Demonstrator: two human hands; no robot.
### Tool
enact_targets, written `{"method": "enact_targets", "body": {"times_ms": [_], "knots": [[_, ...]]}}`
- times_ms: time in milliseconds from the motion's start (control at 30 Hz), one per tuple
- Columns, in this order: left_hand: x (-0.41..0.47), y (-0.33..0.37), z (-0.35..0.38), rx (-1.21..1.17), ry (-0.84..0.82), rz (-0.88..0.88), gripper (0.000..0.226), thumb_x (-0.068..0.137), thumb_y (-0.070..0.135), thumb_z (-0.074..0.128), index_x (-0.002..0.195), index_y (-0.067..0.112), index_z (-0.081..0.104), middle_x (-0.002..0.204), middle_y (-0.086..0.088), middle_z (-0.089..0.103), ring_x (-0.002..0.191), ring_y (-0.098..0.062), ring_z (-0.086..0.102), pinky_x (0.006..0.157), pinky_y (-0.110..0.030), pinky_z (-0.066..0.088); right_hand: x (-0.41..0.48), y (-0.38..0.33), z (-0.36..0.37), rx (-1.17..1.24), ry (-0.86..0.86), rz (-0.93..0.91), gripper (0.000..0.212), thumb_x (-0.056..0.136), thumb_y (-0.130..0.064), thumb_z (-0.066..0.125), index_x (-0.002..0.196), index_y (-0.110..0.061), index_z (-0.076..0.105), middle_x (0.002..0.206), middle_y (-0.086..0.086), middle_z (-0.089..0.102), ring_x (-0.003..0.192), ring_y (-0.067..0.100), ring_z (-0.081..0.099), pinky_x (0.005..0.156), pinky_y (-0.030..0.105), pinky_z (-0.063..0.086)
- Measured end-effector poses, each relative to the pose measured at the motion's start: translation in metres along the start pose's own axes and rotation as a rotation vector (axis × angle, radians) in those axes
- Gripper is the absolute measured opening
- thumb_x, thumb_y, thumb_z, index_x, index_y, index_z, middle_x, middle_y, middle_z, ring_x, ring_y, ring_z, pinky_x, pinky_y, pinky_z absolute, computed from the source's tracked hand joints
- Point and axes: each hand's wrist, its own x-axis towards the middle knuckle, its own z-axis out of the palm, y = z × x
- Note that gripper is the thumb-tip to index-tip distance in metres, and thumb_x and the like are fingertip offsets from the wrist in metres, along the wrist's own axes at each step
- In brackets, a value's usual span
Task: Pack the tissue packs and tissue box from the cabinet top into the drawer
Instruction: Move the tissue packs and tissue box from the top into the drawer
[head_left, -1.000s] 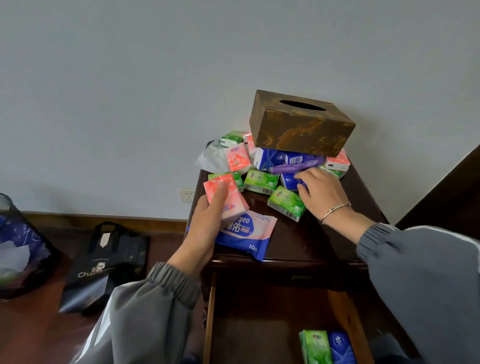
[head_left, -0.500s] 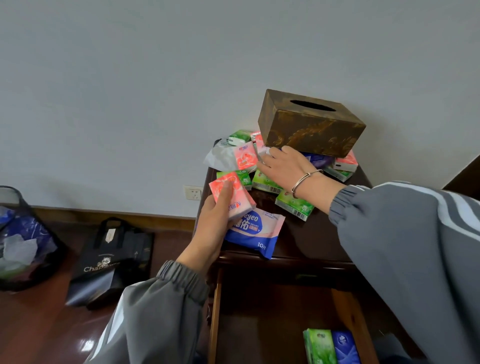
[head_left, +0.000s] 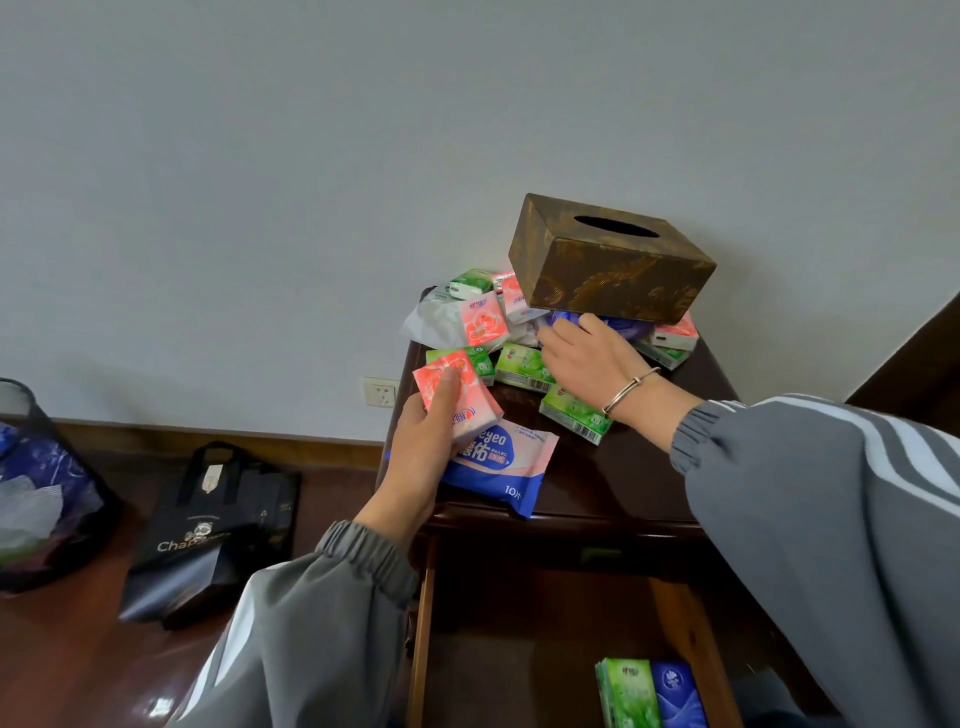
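Head camera, nearest first: the open drawer (head_left: 420, 649) already holds a green pack (head_left: 626, 693) and a blue pack (head_left: 678, 693), side by side at its front right. Above it, the left hand (head_left: 418, 452) grips a pink tissue pack (head_left: 457, 397), thumb across its face. The pack is held just over a blue wipes pouch (head_left: 501, 465) lying at the front edge of the cabinet top (head_left: 634, 478).

Further back, the right hand (head_left: 589, 358) reaches over two loose green packs (head_left: 574, 413) to a purple-blue pack (head_left: 629, 327) wedged under the tissue box (head_left: 608, 260). Its fingertips meet the wrapper, but I cannot tell whether they have closed on it.

The packs look light, soft and film-wrapped (slippery, and likely to squash), so a pinch across the short sides should serve. The box looks stiff and heavier, and it sits tilted on the heap by the wall. Pulling a pack from beneath could tip it, so it is better lifted by both ends.
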Motion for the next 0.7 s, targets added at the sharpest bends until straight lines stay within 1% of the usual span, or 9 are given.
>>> {"method": "enact_targets", "body": {"times_ms": [67,100,200,233,300,400,500,567,700], "knots": [[-0.001,0.001,0.0,-0.006,0.0,0.013,0.073,0.071,0.074,0.057,0.117,0.018,0.058,0.107,-0.009,0.071,0.098,-0.024,0.07,0.096,-0.048,0.052,-0.008,0.003,0.002,0.034,0.11,0.029,0.007,0.073,-0.016,0.066,0.067,-0.019,0.067,0.077,-0.001,0.064,0.072,0.018,0.061,0.057,0.028,0.043],[-0.002,0.001,0.0,-0.007,0.001,0.015,0.075,0.069,0.075,0.057,0.117,0.018,0.058,0.106,-0.009,0.071,0.098,-0.024,0.07,0.096,-0.049,0.051,-0.013,0.005,0.004,0.046,0.174,0.031,0.008,0.072,-0.013,0.066,0.066,-0.017,0.066,0.076,0.001,0.063,0.07,0.02,0.061,0.056,0.029,0.043],[-0.004,0.002,0.002,-0.012,0.006,0.019,0.079,0.063,0.075,0.057,0.118,0.019,0.057,0.106,-0.008,0.071,0.097,-0.023,0.07,0.095,-0.048,0.052,-0.031,0.009,0.009,0.122,0.327,0.09,0.006,0.079,-0.01,0.061,0.08,-0.013,0.066,0.09,0.006,0.067,0.081,0.023,0.063,0.061,0.031,0.046],[-0.004,0.003,0.002,-0.012,0.008,0.021,0.08,0.062,0.076,0.057,0.117,0.018,0.057,0.106,-0.008,0.071,0.098,-0.024,0.07,0.095,-0.049,0.052,-0.036,0.01,0.009,0.165,0.354,0.168,0.009,0.08,-0.011,0.062,0.088,-0.013,0.066,0.097,0.008,0.067,0.088,0.024,0.062,0.065,0.032,0.047],[-0.005,0.003,0.003,-0.006,0.018,0.016,0.083,0.059,0.078,0.057,0.117,0.019,0.057,0.106,-0.008,0.071,0.098,-0.023,0.07,0.095,-0.049,0.052,-0.045,0.017,0.01,0.304,0.383,0.416,0.023,0.079,-0.016,0.066,0.102,-0.012,0.063,0.109,0.01,0.063,0.102,0.025,0.054,0.073,0.036,0.046],[-0.004,0.003,0.003,0.009,0.026,0.012,0.082,0.058,0.079,0.056,0.115,0.021,0.057,0.106,-0.006,0.071,0.097,-0.021,0.07,0.094,-0.047,0.053,-0.046,0.036,0.012,0.517,0.261,0.697,0.054,0.078,-0.025,0.068,0.127,-0.012,0.048,0.134,0.013,0.049,0.124,0.03,0.044,0.093,0.044,0.042],[-0.004,0.002,0.003,0.007,0.033,0.02,0.083,0.055,0.082,0.057,0.113,0.023,0.058,0.104,-0.005,0.072,0.096,-0.02,0.07,0.094,-0.047,0.053,-0.032,0.06,0.018,0.686,0.076,0.758,0.074,0.08,-0.032,0.068,0.142,-0.014,0.031,0.149,0.008,0.034,0.139,0.027,0.029,0.107,0.047,0.031],[-0.004,0.002,0.002,0.003,0.024,0.016,0.088,0.051,0.085,0.058,0.114,0.023,0.058,0.105,-0.006,0.072,0.096,-0.021,0.07,0.094,-0.047,0.053,-0.018,0.072,0.024,0.761,-0.019,0.741,0.077,0.081,-0.033,0.068,0.144,-0.018,0.027,0.151,0.005,0.031,0.141,0.025,0.026,0.109,0.048,0.026],[-0.003,0.001,0.002,-0.015,0.017,0.009,0.087,0.052,0.083,0.06,0.114,0.022,0.058,0.104,-0.006,0.072,0.095,-0.022,0.071,0.094,-0.047,0.053,-0.002,0.096,0.035,0.778,-0.091,0.713,0.07,0.081,-0.031,0.066,0.142,-0.026,0.031,0.147,0.002,0.037,0.135,0.025,0.033,0.105,0.047,0.028]]}}
